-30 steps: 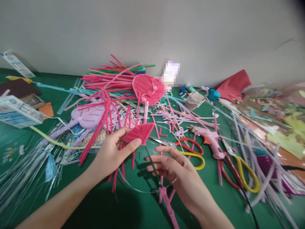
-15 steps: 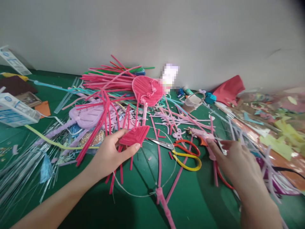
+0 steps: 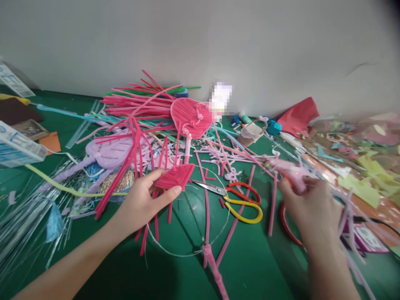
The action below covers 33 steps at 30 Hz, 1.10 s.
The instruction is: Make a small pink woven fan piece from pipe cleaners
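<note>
Between the thumb and fingers of my left hand (image 3: 150, 193) is a fan-shaped piece of red pipe cleaners (image 3: 175, 176). My right hand (image 3: 312, 208) is wrapped around a pink hot glue gun (image 3: 290, 168), lifted off the table with its nozzle towards the left; motion blurs it a little. Scissors (image 3: 242, 196) with one red and one yellow handle lie between my hands, blades partly spread. Below the red piece, a thin wire ring (image 3: 175, 254) joins a pink wrapped stick (image 3: 215, 271). A round red pipe-cleaner fan (image 3: 190, 118) with a pale pink handle lies behind.
Pink and red pipe cleaners (image 3: 134, 102) are heaped at the back. A lilac fan (image 3: 109, 150) and silvery strands (image 3: 46, 216) lie on the left, near a white-and-blue box (image 3: 20, 143). A small bucket (image 3: 250, 132) stands at the back right. Coloured scraps (image 3: 359, 175) cover the far right.
My right hand has raised the glue gun and drawn it slightly right, away from the pink pipe cleaner under it. My left hand keeps the red piece in nearly the same place.
</note>
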{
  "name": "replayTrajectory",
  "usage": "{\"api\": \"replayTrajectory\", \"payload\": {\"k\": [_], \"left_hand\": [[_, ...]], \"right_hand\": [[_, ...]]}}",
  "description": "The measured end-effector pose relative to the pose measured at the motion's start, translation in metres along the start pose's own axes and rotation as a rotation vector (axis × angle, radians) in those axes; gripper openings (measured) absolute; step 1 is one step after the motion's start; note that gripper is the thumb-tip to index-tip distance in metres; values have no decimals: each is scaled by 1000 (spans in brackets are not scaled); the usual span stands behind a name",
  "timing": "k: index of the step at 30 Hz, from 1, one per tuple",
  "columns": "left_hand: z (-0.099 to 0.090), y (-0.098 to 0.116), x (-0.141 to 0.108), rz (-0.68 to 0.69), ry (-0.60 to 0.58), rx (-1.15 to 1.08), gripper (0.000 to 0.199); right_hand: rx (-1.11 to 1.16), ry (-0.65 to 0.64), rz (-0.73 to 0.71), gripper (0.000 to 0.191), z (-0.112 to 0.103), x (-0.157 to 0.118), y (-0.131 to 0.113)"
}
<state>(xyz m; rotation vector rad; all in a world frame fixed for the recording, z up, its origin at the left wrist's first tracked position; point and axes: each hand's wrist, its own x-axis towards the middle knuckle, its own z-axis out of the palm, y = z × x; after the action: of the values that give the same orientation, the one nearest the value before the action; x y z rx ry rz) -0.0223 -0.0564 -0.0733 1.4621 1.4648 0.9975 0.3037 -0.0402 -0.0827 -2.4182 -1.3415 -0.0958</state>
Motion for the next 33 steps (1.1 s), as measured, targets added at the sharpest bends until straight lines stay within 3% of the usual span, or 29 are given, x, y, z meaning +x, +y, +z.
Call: {"api": "replayTrajectory", "payload": {"k": [2, 4, 7, 10, 22, 33], "left_hand": [[-1, -2, 2, -5, -41, 25, 28], [-2, -2, 3, -20, -71, 38, 29], [-2, -2, 3, -28, -73, 39, 28], [-2, -3, 2, -15, -66, 60, 26], [-3, -4, 1, 27, -57, 105, 21], [-3, -3, -1, 50, -57, 87, 20]], "right_hand": [[78, 159, 11, 32, -13, -18, -13], [134, 223, -102, 33, -20, -41, -28], [242, 183, -348, 45, -20, -73, -49], [274, 107, -474, 42, -13, -89, -62], [262, 154, -620, 40, -3, -89, -67], [277, 164, -663, 41, -4, -89, -67]]}}
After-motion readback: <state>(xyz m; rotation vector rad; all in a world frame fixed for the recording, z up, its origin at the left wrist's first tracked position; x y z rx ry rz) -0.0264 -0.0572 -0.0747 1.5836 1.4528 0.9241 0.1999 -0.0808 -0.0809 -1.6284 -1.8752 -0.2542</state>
